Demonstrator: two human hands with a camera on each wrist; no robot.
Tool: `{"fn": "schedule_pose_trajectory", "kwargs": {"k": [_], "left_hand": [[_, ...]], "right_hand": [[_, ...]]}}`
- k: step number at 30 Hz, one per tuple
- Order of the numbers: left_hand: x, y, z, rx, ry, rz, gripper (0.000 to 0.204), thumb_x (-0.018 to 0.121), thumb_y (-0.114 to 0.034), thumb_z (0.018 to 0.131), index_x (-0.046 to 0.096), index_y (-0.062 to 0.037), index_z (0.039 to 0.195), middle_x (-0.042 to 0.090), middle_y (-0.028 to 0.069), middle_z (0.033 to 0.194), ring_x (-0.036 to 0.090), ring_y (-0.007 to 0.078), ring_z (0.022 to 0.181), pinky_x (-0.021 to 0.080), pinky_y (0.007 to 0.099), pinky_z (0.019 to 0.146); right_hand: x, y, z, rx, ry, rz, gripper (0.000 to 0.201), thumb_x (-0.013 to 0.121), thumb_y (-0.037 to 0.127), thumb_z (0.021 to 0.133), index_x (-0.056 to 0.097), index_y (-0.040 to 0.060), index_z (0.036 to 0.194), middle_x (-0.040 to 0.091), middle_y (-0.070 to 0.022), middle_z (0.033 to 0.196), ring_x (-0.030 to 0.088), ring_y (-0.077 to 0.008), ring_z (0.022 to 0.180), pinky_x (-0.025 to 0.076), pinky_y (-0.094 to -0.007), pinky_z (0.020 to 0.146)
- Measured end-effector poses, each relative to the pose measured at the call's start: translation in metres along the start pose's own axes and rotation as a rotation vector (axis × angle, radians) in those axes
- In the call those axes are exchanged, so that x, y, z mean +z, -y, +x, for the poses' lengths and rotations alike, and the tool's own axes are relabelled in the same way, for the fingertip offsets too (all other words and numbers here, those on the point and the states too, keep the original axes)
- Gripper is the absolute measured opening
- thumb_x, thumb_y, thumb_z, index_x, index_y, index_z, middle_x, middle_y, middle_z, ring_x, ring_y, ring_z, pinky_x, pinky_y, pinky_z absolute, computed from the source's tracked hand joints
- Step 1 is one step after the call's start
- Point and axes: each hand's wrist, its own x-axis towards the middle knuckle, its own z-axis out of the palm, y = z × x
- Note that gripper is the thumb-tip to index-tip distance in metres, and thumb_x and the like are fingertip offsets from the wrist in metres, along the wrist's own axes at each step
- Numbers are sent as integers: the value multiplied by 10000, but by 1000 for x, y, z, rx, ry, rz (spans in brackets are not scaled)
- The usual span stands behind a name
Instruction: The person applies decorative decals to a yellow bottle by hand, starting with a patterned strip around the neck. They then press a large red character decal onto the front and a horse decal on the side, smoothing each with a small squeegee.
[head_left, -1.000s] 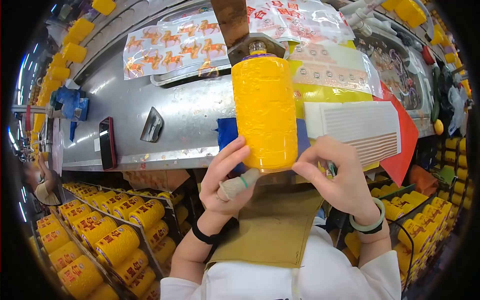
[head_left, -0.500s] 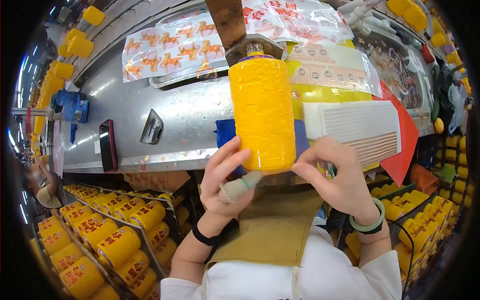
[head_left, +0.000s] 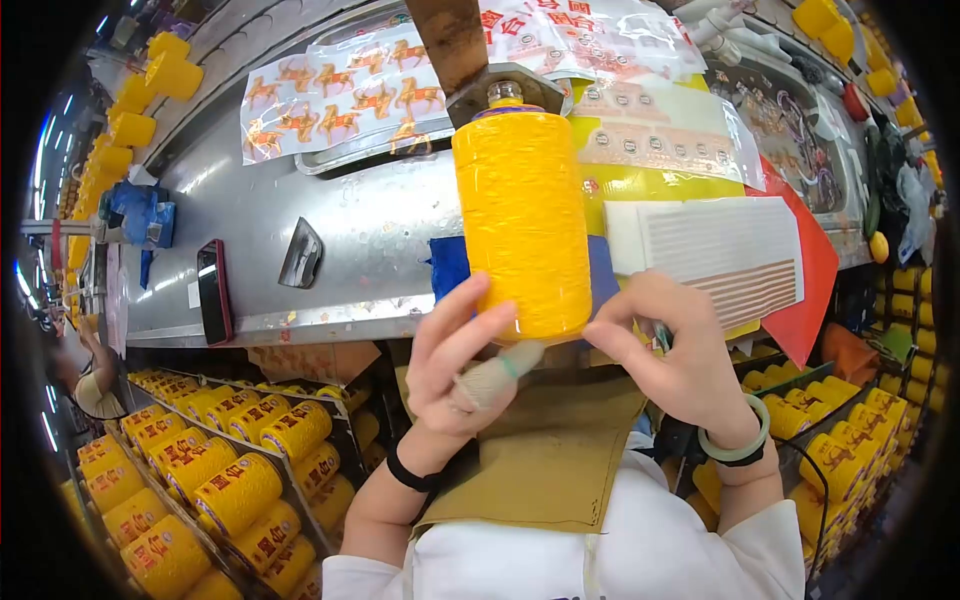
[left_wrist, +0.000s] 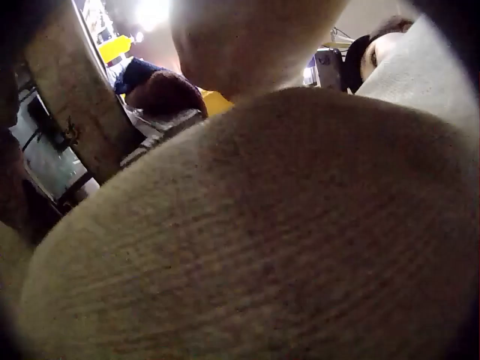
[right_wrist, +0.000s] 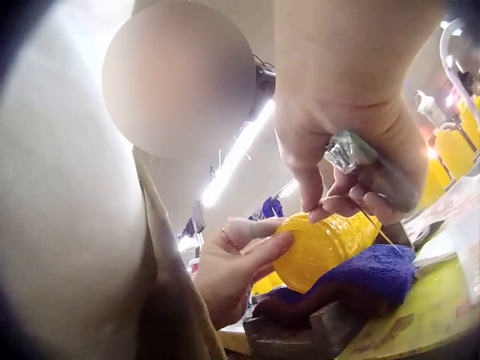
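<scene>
Yellow and glossy, the bottle (head_left: 522, 225) lies above the blue cloth (head_left: 447, 268) at the table's near edge, its long axis running away from the person, far end slightly left. Its neck points to the metal bracket (head_left: 465, 98), its base to the apron (head_left: 540, 460). The left hand (head_left: 465, 365) grips the base end; the right hand (head_left: 668, 345) pinches a thin stick (right_wrist: 381, 231) beside it.

The left hand (head_left: 458, 375) partly hides the yellow bottle (head_left: 524, 220) (lower left)
</scene>
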Motion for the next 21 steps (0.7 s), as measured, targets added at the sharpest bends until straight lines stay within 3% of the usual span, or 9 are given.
{"fn": "schedule_pose_trajectory", "kwargs": {"k": [2, 4, 8, 10, 17, 20, 21], "left_hand": [[3, 0, -12, -285, -125, -111, 410, 811, 90, 804, 703, -7, 1188, 660, 224, 1327, 676, 374, 1205, 600, 434, 1000], [-2, 6, -20, -288, -102, -147, 473, 810, 121, 793, 668, 31, 1235, 639, 241, 1355, 678, 356, 1211, 600, 413, 995], [-5, -1, -17, -189, -69, -32, 440, 810, 92, 810, 690, -10, 1222, 639, 217, 1353, 655, 363, 1239, 598, 434, 1005], [-4, -3, -14, -46, -60, 98, 282, 776, 128, 803, 761, -45, 1026, 635, 176, 1339, 651, 402, 1227, 568, 483, 1031], [-4, -7, 3, -38, 30, 36, 240, 802, 84, 815, 771, -52, 1010, 622, 193, 1350, 640, 393, 1235, 567, 443, 1033], [1, 0, -7, -100, -40, -55, 290, 808, 83, 806, 758, -76, 1044, 648, 161, 1333, 640, 381, 1253, 594, 434, 1022], [3, 1, -15, -249, -77, -128, 298, 800, 91, 808, 759, -74, 1052, 646, 162, 1332, 644, 381, 1250, 592, 431, 1024]], "right_hand": [[1, 0, -1, -19, 0, -10, 126, 793, 105, 880, 733, -6, 877, 674, -117, 798, 620, -260, 734, 488, -362, 683], [0, 0, -1, -22, 7, -8, 127, 793, 105, 879, 732, -6, 878, 673, -116, 796, 621, -262, 737, 488, -363, 684], [-1, 0, -1, -31, -2, -13, 121, 789, 101, 881, 731, -5, 876, 670, -113, 788, 614, -262, 735, 485, -365, 683], [-3, 1, -1, -31, 3, -23, 119, 788, 99, 881, 732, -5, 875, 670, -113, 786, 609, -259, 731, 482, -363, 680], [-1, -2, 0, -18, -12, -5, 119, 789, 94, 878, 728, -8, 867, 666, -108, 781, 596, -239, 714, 474, -355, 669], [0, 1, 0, -26, -13, -15, 124, 788, 94, 881, 724, -11, 866, 665, -109, 784, 603, -237, 707, 481, -353, 663], [1, 1, 0, -23, -16, -14, 124, 788, 94, 881, 724, -11, 866, 665, -109, 784, 603, -237, 707, 481, -353, 663]]}}
